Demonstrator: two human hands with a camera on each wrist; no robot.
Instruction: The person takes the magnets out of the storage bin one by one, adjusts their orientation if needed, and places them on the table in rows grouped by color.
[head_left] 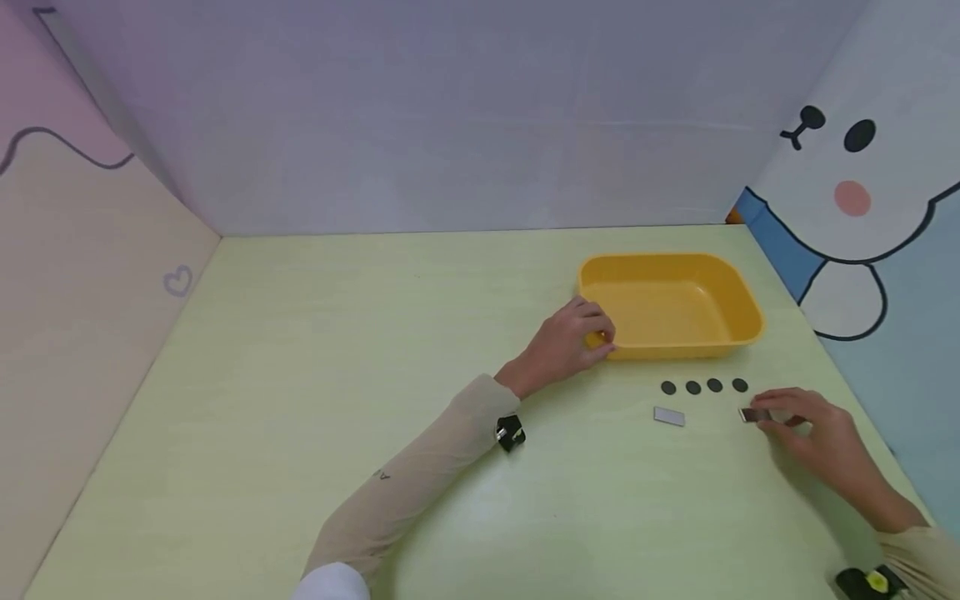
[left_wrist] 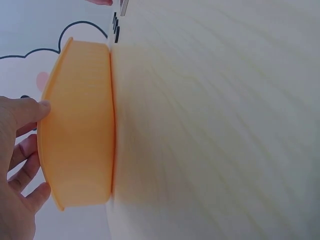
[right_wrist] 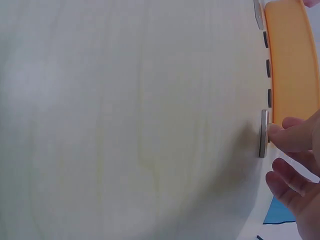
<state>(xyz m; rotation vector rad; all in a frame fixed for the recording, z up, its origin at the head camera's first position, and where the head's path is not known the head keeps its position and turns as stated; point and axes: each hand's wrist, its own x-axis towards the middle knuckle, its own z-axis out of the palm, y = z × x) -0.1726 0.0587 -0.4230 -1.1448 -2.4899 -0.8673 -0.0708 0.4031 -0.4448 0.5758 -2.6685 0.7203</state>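
At the table's right side stands a yellow plastic basin [head_left: 675,350], with nothing inside it. My left hand [head_left: 564,340] grips the basin's near left corner, its thumb and fingertips on the rim, as the left wrist view also shows. To the right, my right hand [head_left: 825,437] pinches a small rectangular metal piece [head_left: 752,414] between thumb and fingers. In the right wrist view this piece [right_wrist: 263,134] appears edge-on, close to the tabletop; whether it touches I cannot tell. A similar flat grey metal piece [head_left: 669,416] lies to its left.
Several small black discs [head_left: 693,387] lie in a row between the basin and the metal pieces. The pale tabletop [head_left: 315,350] runs to a plain back wall [head_left: 450,117]. A wall with a cartoon print [head_left: 885,275] borders the right edge.
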